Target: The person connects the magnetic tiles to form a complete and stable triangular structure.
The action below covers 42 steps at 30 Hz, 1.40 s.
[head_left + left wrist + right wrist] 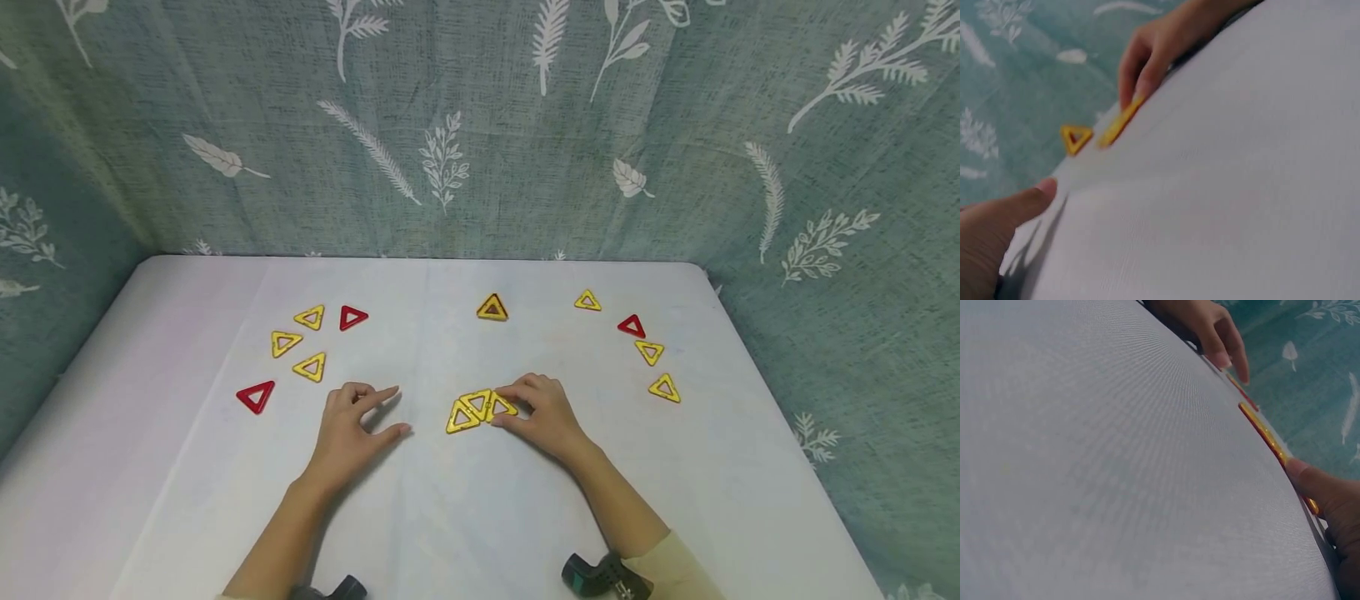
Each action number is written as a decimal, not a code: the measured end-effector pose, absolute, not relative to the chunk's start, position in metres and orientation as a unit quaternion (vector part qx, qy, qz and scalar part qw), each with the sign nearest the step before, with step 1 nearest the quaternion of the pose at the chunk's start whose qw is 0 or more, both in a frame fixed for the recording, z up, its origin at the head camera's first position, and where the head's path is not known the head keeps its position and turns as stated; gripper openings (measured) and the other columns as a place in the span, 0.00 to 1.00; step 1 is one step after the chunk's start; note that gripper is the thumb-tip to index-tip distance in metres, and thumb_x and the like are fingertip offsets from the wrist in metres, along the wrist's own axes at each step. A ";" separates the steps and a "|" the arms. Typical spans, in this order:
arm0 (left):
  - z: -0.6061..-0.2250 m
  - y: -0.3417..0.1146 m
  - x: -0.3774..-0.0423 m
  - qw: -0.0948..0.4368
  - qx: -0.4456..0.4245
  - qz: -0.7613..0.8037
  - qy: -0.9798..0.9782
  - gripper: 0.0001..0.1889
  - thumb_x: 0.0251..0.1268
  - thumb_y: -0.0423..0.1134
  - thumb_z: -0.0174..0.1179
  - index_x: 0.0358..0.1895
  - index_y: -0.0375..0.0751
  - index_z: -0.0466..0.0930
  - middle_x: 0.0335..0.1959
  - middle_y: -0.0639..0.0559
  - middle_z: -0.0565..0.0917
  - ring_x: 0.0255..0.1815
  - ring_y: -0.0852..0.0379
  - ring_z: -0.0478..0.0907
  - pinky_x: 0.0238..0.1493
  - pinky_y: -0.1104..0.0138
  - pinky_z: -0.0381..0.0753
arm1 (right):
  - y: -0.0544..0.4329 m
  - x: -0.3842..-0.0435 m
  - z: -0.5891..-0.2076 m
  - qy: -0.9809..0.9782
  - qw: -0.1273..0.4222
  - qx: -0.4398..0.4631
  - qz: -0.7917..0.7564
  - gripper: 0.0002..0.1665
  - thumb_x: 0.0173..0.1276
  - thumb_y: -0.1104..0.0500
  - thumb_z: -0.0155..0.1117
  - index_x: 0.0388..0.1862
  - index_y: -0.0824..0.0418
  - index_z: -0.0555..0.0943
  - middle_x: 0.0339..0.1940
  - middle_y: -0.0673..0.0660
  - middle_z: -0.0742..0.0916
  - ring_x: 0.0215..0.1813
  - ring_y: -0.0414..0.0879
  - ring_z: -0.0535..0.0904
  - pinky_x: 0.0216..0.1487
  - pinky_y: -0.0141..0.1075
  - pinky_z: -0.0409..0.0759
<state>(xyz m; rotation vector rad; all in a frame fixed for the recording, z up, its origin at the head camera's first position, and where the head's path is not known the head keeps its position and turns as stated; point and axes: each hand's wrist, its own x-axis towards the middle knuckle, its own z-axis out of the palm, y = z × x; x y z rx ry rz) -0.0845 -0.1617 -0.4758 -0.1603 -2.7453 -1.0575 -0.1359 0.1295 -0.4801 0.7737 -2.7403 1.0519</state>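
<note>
Three flat yellow triangle frames lie edge to edge in a short row mid-table. My right hand [542, 417] pinches the right-hand yellow triangle [512, 409] between thumb and fingers. Beside it are the middle yellow triangle [476, 395] and the left one [462, 426]. Across a gap of bare cloth, my left hand [352, 429] hovers low with thumb and index finger spread, holding nothing. In the right wrist view, my right thumb [1313, 478] presses on the yellow edge [1265, 432] of the row, seen side-on with red along its underside.
Behind the row sits a thicker yellow triangle [492, 316] with a dark centre. At left lie several yellow triangles [285, 352] and two red ones, one nearest the left side [256, 407]. More yellow triangles and a red triangle [634, 332] lie at right. Patterned green cloth [495, 225] rises behind.
</note>
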 end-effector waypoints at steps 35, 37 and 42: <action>-0.470 -0.263 -0.107 0.170 0.072 -0.260 -0.948 0.29 0.52 0.40 0.70 0.57 0.30 0.75 0.48 0.33 0.63 0.50 0.34 0.56 0.48 0.41 0.47 | 0.128 -0.134 -0.482 -0.900 0.055 0.249 0.353 0.24 0.49 0.49 0.76 0.46 0.54 0.85 0.36 0.47 0.82 0.42 0.41 0.74 0.45 0.39 0.68; -0.470 -0.264 -0.109 0.165 0.077 -0.260 -0.948 0.27 0.53 0.40 0.69 0.55 0.30 0.76 0.48 0.32 0.63 0.50 0.33 0.55 0.47 0.41 0.47 | 0.129 -0.134 -0.482 -0.901 0.052 0.249 0.352 0.24 0.50 0.48 0.76 0.46 0.54 0.85 0.37 0.47 0.82 0.42 0.41 0.74 0.45 0.39 0.68; -0.466 -0.262 -0.115 0.145 0.075 -0.262 -0.951 0.23 0.54 0.41 0.68 0.53 0.33 0.78 0.47 0.32 0.64 0.49 0.33 0.56 0.46 0.40 0.48 | 0.130 -0.135 -0.480 -0.901 0.059 0.253 0.349 0.24 0.50 0.48 0.76 0.46 0.54 0.85 0.36 0.47 0.82 0.41 0.41 0.74 0.44 0.38 0.68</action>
